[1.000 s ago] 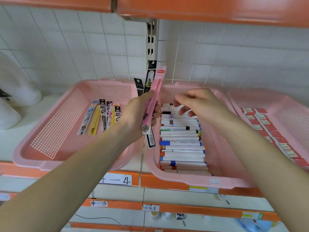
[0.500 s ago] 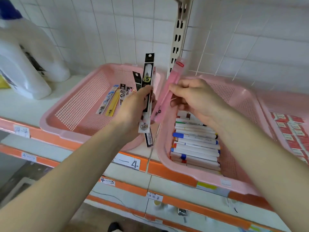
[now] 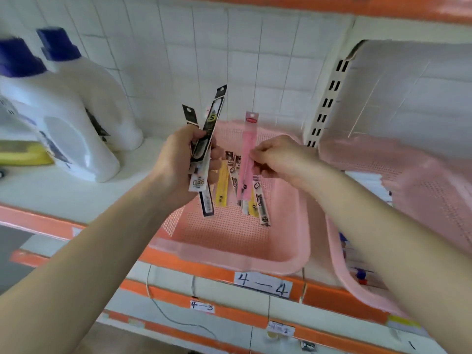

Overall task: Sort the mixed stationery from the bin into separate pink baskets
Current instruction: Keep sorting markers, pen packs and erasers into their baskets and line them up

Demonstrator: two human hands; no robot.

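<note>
The fingers [image 3: 216,159] of the left hand [image 3: 178,162] are curled tight round a fan of slim black-and-white refill packets [image 3: 208,139], held upright. A second ago a slim pink plastic packet [image 3: 247,154] was in that same bunch. The right hand [image 3: 281,159] has since drawn it out and now pinches it at mid-length between thumb and fingertips [image 3: 256,155], just beside the bunch. Both hang over the perforated pink plastic basket [image 3: 229,254], where yellow and black packets [image 3: 222,186] already lie. My guess is the pink one gets dropped there next.

On the left stand two white plastic jugs with blue caps [image 3: 76,118]. They sit on a white shelf with an orange front edge [image 3: 209,270], which carries a handwritten paper label reading 4—4 [image 3: 263,286]. A second pink basket [image 3: 378,300] sits to the right, and the wall behind is white tile [image 3: 178,47].
</note>
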